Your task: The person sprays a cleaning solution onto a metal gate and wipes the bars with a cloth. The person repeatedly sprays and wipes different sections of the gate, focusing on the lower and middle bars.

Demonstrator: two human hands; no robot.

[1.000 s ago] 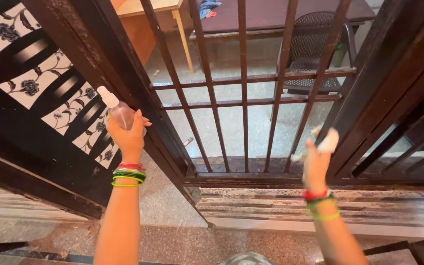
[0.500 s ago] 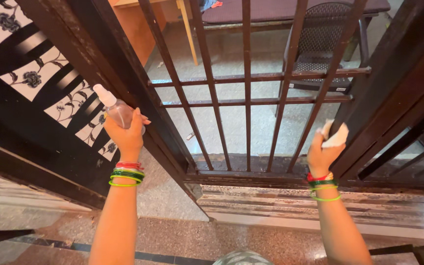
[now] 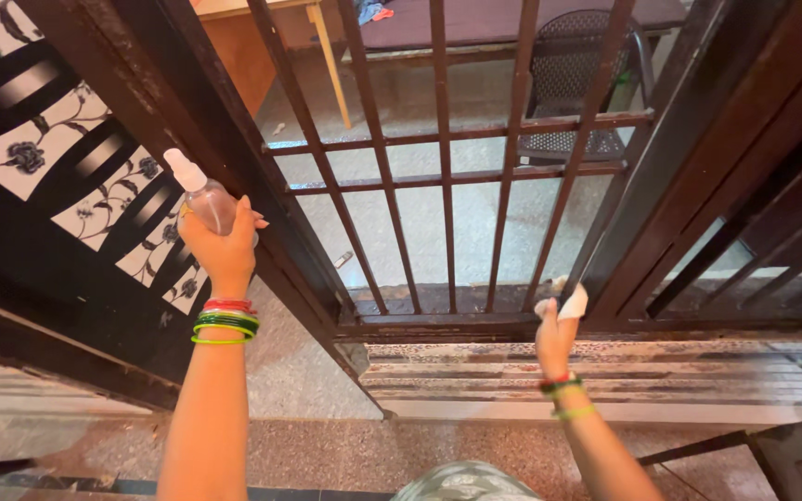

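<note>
My left hand (image 3: 220,246) grips a small clear spray bottle (image 3: 199,192) with a white nozzle, held up beside the dark frame of a barred metal gate (image 3: 445,176). My right hand (image 3: 554,334) is closed on a white cloth (image 3: 566,299) and presses it against the foot of a vertical bar, just above the gate's bottom rail (image 3: 438,327). Both wrists wear red and green bangles.
A door panel with a black and white floral pattern (image 3: 67,176) stands at the left. Behind the bars are a dark mesh chair (image 3: 573,65), a wooden table leg (image 3: 327,60) and a speckled floor. A striped stone threshold (image 3: 605,376) runs below the gate.
My right hand has moved down and left with the cloth, from mid-height on the bar to the bottom rail. The left hand and bottle have hardly moved.
</note>
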